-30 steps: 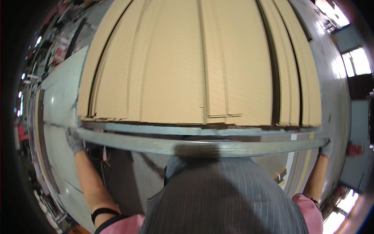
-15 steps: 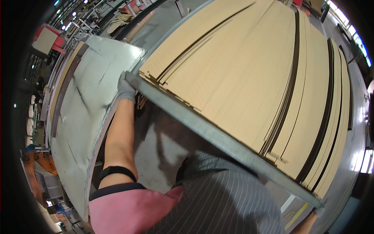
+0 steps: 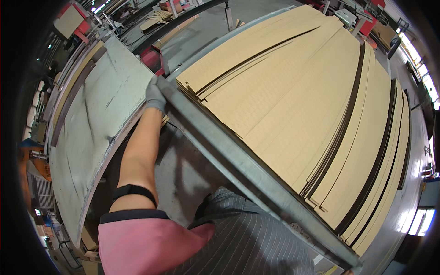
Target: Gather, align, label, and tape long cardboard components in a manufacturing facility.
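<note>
My left hand (image 3: 156, 94), in a grey glove, is closed round the left corner of a metal cart (image 3: 250, 165). Long light-wood strips (image 3: 279, 91) lie side by side on its top, some stacked, with dark gaps between them. At the cart's near right corner only a small part of my right hand (image 3: 355, 271) shows at the picture's lower edge, against the metal rim. My left arm is stretched out, and my body stands close to the cart's near edge.
Left of my arm is a worn pale table (image 3: 87, 123) with a scuffed top and a curved-looking edge. Long boards (image 3: 75, 94) lie along its far side. Beyond the cart stand a dark rail (image 3: 183, 17), red machine parts (image 3: 153, 59) and grey floor (image 3: 206, 30).
More of the cart's near metal side shows now, and its right corner sits lower in view. The pale table has shifted left in the picture. My left hand keeps its hold.
</note>
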